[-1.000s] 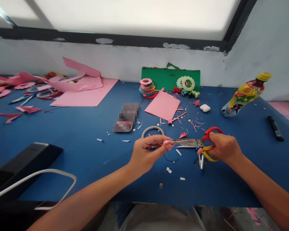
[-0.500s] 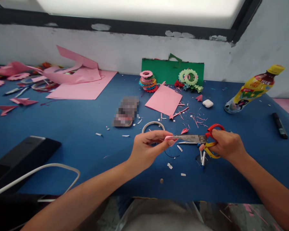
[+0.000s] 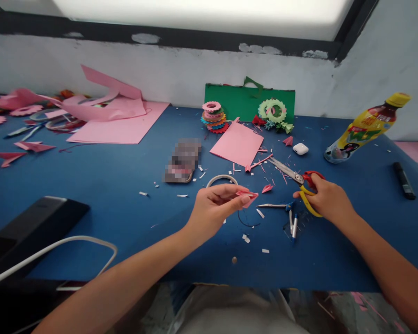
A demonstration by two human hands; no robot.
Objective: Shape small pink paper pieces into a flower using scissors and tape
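Note:
My left hand [image 3: 214, 208] pinches a small folded pink paper piece [image 3: 248, 195] just above the blue table [image 3: 107, 181]. Off to the right, my right hand [image 3: 325, 199] grips scissors [image 3: 294, 175] with red and yellow handles. The blades are shut and point up and to the left, away from the paper piece. A roll of tape [image 3: 221, 179] lies just behind my left hand. Pens [image 3: 292, 223] lie on the table between my hands, among small paper scraps.
A pink square sheet [image 3: 237, 144], stacked paper rings [image 3: 213, 118], a green card [image 3: 249, 103] and a white earbud case [image 3: 300, 149] lie further back. A yellow bottle [image 3: 365, 127] and black marker [image 3: 402, 180] lie right. Pink paper offcuts [image 3: 101, 116] spread left. A black device with white cable [image 3: 35, 232] sits near left.
My right hand has drawn the scissors away from the pink piece and swung the blades up and left. My left hand keeps hold of the piece, nearly still.

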